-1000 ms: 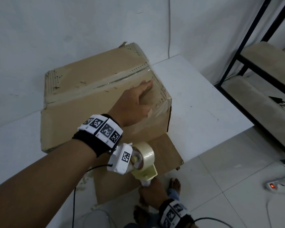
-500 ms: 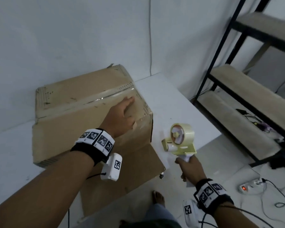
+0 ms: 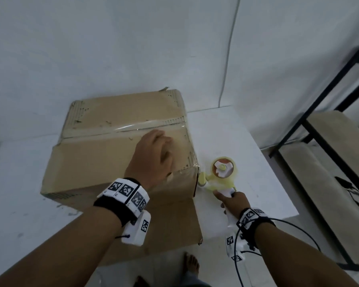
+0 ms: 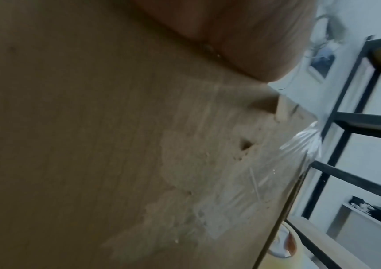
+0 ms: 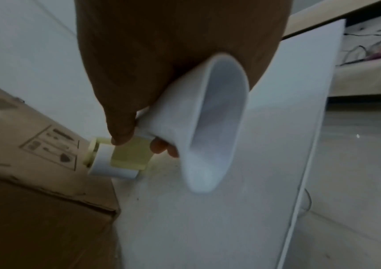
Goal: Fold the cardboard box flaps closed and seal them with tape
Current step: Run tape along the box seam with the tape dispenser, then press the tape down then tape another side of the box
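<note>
My left hand [image 3: 153, 154] presses flat on the taped cardboard box [image 3: 104, 154] on the counter [image 3: 247, 162] to steady it, while my right hand [image 3: 232, 200] grips the tape dispenser [image 3: 222, 175] against its side.

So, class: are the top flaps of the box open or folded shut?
Folded shut. The top flaps of the box lie flat, tape runs along their seam, and the left hand rests on top.

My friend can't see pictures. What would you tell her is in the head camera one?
A person's left hand presses on the taped top of a closed cardboard box on a white table. Their right hand grips the handle of a yellow tape dispenser beside the box's right side. A black metal shelf stands to the right.
</note>
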